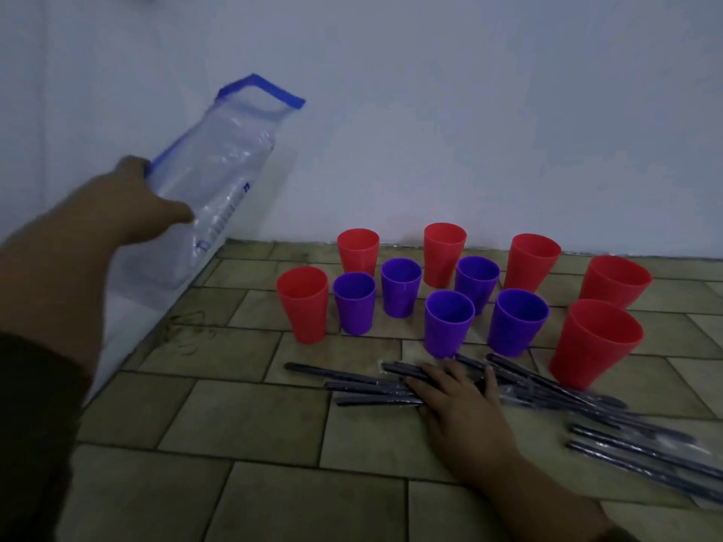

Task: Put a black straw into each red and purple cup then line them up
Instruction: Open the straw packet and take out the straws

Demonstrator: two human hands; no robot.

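Several red cups [303, 303] and several purple cups [448, 322] stand upright and empty in a loose cluster on the tiled surface [242, 416]. Black straws [555, 389], each in a clear wrapper, lie scattered in front of the cups and fan out to the right. My right hand [457, 397] lies flat on the left part of the straw pile, fingers straight. My left hand [133, 201] is raised at the left and grips a clear plastic zip bag [227, 166] with a blue seal strip; the bag looks empty.
A white wall [469, 111] rises directly behind the cups and another runs along the left side. The tiled surface stretches toward me in front of the straws.
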